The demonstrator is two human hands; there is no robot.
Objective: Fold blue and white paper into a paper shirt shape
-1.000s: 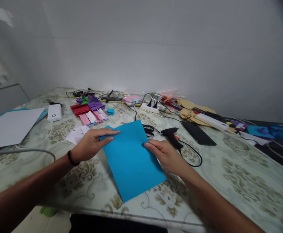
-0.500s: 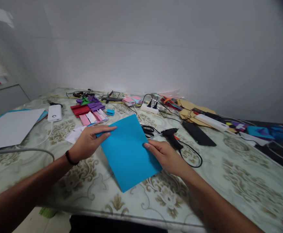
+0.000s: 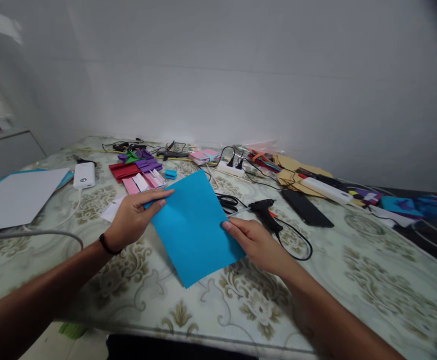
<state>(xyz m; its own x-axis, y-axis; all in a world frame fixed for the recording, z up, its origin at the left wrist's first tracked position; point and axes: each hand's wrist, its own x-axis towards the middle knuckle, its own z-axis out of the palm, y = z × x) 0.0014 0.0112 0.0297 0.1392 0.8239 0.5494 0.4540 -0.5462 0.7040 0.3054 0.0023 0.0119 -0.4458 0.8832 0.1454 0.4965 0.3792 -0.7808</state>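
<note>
A sheet of blue paper is held tilted above the table between both hands. My left hand grips its upper left edge, thumb and fingertips on the front face. At the right edge, my right hand pinches the sheet with the thumb on top; its other fingers are mostly hidden behind the paper. Just beyond the right hand lies a black glue gun with its cord looping on the tablecloth. Partly covered by the left hand is a piece of white paper.
Folded coloured papers lie behind the left hand. A white power bank and stacked sheets are on the left. At the back stands a power strip; a black phone and envelopes lie to the right.
The blue sheet has shifted slightly left and up, and its lower corner is higher. My left hand has moved a little left with it; the right hand has barely moved.
</note>
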